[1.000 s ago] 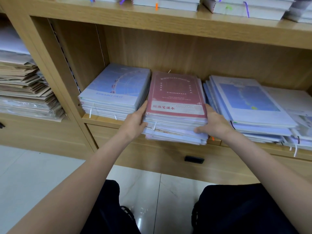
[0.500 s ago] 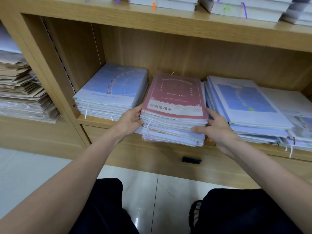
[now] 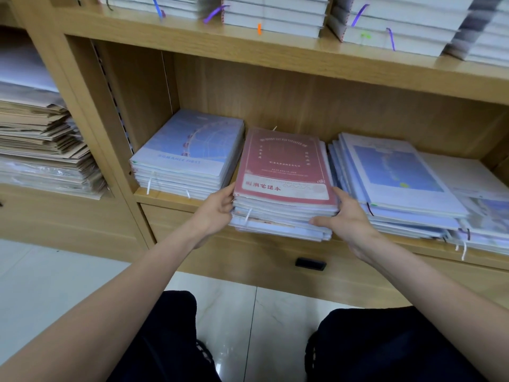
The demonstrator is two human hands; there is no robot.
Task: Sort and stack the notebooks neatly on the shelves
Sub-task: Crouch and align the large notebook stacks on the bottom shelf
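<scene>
A stack of notebooks topped by a red-covered one sits in the middle of the wooden shelf, its front edge hanging over the shelf lip. My left hand grips the stack's left front corner, thumb against the top cover. My right hand holds the right front corner, thumb at the side and fingers under the lower notebooks. A blue-covered stack lies to the left and another blue stack to the right, its notebooks fanned unevenly.
The shelf above carries white notebook stacks with coloured ribbons. A left compartment holds a pile of brown paper folders. Below the shelf is a drawer with a black handle. My knees are over a glossy tiled floor.
The middle stack sits straighter and its notebooks are more squared than before. Both hands stayed at its front corners, the left thumb now on the top cover.
</scene>
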